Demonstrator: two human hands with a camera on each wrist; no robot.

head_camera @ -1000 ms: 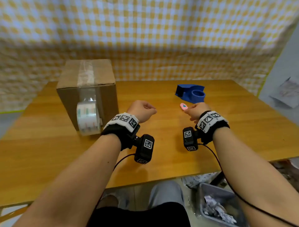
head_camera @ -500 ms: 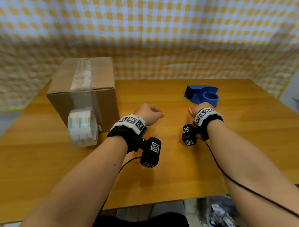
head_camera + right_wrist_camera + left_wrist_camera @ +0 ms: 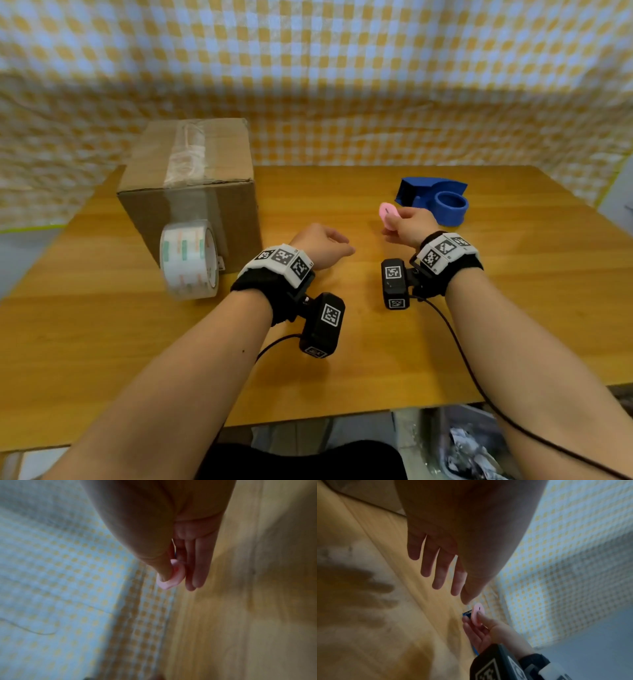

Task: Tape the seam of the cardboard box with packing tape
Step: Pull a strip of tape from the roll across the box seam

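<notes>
A brown cardboard box (image 3: 191, 192) stands at the left of the wooden table (image 3: 342, 359), with clear tape along its top seam and down its front. A roll of packing tape (image 3: 188, 260) hangs against the box's front face, still joined to that strip. My right hand (image 3: 407, 228) pinches a small pink oval cutter (image 3: 388, 215) (image 3: 476, 613) (image 3: 171, 578) between thumb and forefinger, above the table and right of the box. My left hand (image 3: 323, 245) hovers over the table with fingers straight (image 3: 436, 566), holding nothing.
A blue tape dispenser (image 3: 436, 202) sits on the table just behind my right hand. A checked yellow and white cloth (image 3: 342, 85) hangs behind the table. A bin with paper scraps (image 3: 469, 448) sits below the table's near edge.
My right hand has lifted the pink cutter, which now shows above the hand. The view has shifted a little; the box and the tape roll stay in place.
</notes>
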